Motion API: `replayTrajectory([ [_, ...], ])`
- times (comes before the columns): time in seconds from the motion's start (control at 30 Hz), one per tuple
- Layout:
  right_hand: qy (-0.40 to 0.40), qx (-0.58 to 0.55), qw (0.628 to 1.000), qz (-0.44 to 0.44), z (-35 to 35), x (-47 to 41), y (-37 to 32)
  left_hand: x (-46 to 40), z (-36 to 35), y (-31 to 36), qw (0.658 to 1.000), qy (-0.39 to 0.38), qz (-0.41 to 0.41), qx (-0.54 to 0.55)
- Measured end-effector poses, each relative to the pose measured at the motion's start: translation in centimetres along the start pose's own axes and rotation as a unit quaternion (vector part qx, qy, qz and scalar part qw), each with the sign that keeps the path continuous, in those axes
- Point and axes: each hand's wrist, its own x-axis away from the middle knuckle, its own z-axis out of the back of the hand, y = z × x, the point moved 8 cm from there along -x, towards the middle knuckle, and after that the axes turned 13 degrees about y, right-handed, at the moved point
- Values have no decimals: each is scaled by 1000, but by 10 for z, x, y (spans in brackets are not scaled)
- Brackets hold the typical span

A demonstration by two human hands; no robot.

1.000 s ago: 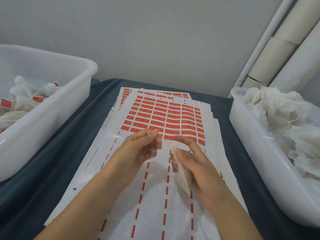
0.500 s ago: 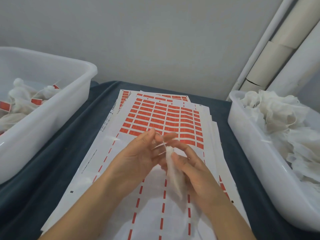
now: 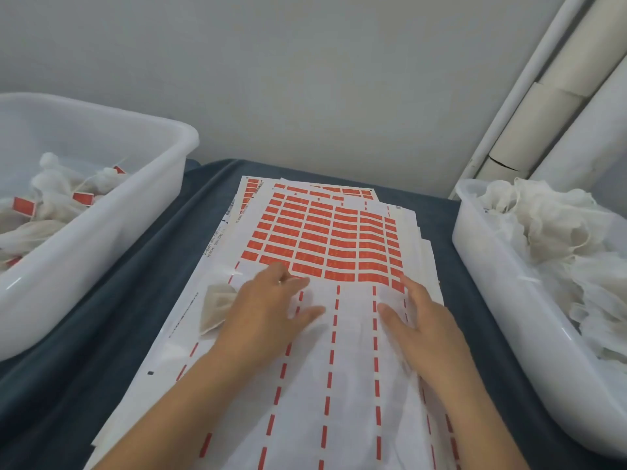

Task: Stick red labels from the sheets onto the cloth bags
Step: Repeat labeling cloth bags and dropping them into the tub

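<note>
Red rectangular labels [image 3: 325, 239] lie just beyond our flat, spread left hand [image 3: 268, 310] and right hand [image 3: 420, 320], a beige cloth bag [image 3: 215, 305] beside the left.

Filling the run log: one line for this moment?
left hand: open, on label sheet | right hand: open, on sheet | cloth bag: lying by left hand | label: not yet picked

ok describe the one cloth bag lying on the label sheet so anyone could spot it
Start at the label sheet between the two white tubs. At its left edge, beside the left hand, lies one flat beige cloth bag, the only bag outside a tub.
</note>
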Motion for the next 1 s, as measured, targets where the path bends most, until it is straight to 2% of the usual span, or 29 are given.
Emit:
replayTrajectory([
  [0.17, -53, -13, 998, 17, -17, 9, -13, 6, -23, -2, 996, -37, -21, -72],
  [0.27, -63, 111, 987, 100, -36, 20, -25, 3, -23, 0, 998, -23, -22, -61],
  [0.37, -104, 178, 966, 156, -48, 22, -25, -4, -18, -7, 999, -15, 27, -18],
  [0.53, -147, 162, 967, 131, -35, 14, -11, -25, 14, -50, 991, 29, 127, -17],
  [0.63, -149, 179, 960, 153, -29, 7, -21, -24, 21, -73, 981, 19, 187, -38],
  [0.77, -92, 95, 966, 222, -43, -8, -75, -28, 18, -77, 974, -6, 217, 67],
  [0.9, -131, -102, 979, 120, -82, -7, -91, -28, 19, -82, 929, -6, 284, 237],
  [1.0, -95, -128, 980, 118, -89, -8, -82, -24, 14, -79, 889, -82, 317, 321],
])
